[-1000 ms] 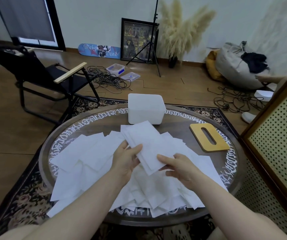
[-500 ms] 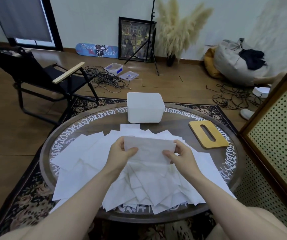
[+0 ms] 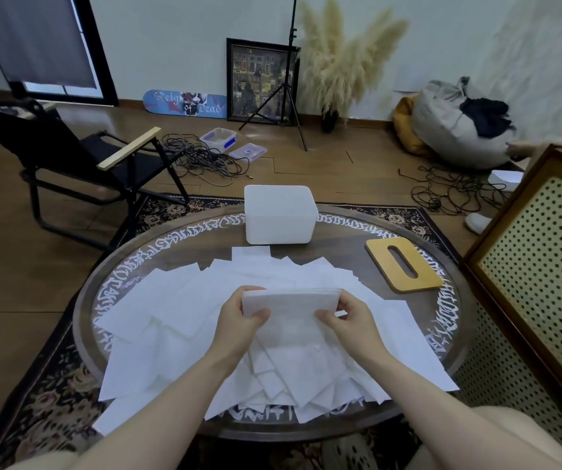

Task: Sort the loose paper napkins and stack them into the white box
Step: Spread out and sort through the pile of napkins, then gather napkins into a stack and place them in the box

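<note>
A squared-up stack of white napkins (image 3: 289, 308) stands on edge above the pile, held between both hands. My left hand (image 3: 240, 325) grips its left end, thumb on the near face. My right hand (image 3: 349, 322) grips the right end the same way. Loose white napkins (image 3: 171, 307) lie scattered over the round glass-topped table (image 3: 449, 320), some overhanging its near edge. The white box (image 3: 279, 215) stands at the table's far side, beyond the stack; its inside is hidden from here.
A wooden lid with an oval slot (image 3: 403, 264) lies to the right of the box. A perforated wooden cabinet (image 3: 544, 266) stands close on the right. A black folding chair (image 3: 79, 157), cables and a tripod (image 3: 286, 89) are on the floor beyond.
The napkins lay flat under my hands a second ago. Both hands have lifted them, turned them upright and evened them into a tidy stack.
</note>
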